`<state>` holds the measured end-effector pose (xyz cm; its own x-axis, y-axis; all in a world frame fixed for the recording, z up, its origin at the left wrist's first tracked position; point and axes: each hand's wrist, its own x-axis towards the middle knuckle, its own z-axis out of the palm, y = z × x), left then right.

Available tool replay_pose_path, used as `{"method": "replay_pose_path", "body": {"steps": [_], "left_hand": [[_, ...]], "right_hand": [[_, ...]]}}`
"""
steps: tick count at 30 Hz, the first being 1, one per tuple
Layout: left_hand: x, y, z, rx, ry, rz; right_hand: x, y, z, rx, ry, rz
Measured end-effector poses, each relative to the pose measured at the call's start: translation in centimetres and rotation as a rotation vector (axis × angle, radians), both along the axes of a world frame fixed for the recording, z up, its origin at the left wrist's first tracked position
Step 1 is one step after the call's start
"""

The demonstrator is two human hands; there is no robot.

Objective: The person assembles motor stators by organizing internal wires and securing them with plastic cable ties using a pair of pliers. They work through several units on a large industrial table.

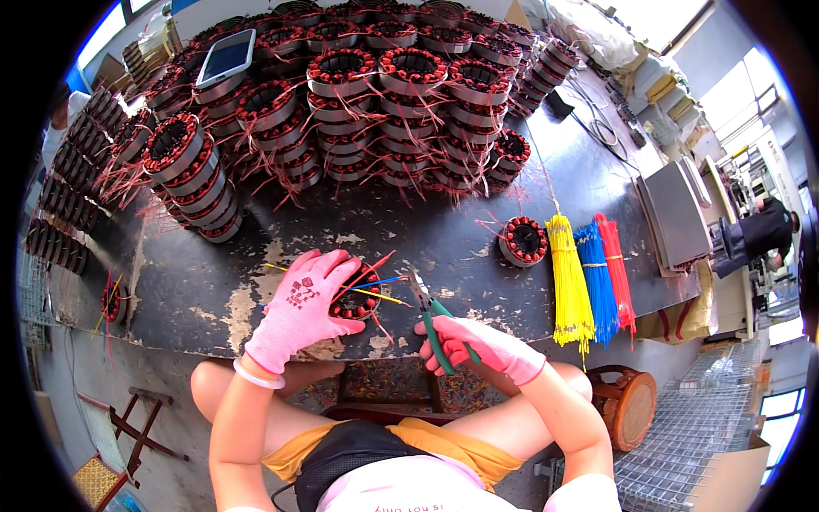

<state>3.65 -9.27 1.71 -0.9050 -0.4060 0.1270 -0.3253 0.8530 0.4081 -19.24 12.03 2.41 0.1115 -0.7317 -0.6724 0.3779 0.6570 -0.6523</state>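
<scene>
My left hand, in a pink glove, is closed over the left side of a motor stator that sits near the table's front edge. Red, blue and yellow wires stick out of this stator toward the right. Green-handled cutting pliers are gripped in my gloved right hand. Their jaws lie just right of the wire ends, and I cannot tell whether they touch a wire. A single stator with red windings stands farther right. Part of the held stator is hidden under my left hand.
Tall stacks of stators fill the table's far side, with a phone on top. Bundles of yellow, blue and red wires lie at right. A wooden stool stands below; another person is far right.
</scene>
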Motion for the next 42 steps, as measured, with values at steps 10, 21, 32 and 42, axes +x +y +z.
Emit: {"method": "replay_pose_path", "body": {"steps": [10, 21, 32, 42], "left_hand": [[0.0, 0.1, 0.0, -0.001, 0.000, 0.006], [0.1, 2.1, 0.5, -0.013, 0.009, 0.215], [0.1, 1.7, 0.1, 0.003, -0.035, 0.162], [-0.6, 4.1, -0.3, -0.113, -0.082, 0.418]], "right_hand": [[0.3, -0.7, -0.9, -0.055, 0.147, -0.027], [-0.8, 1.6, 0.5, 0.021, -0.071, 0.007], [-0.1, -1.0, -0.7, -0.021, 0.035, 0.024], [-0.2, 0.4, -1.3, -0.030, -0.061, -0.098]]}}
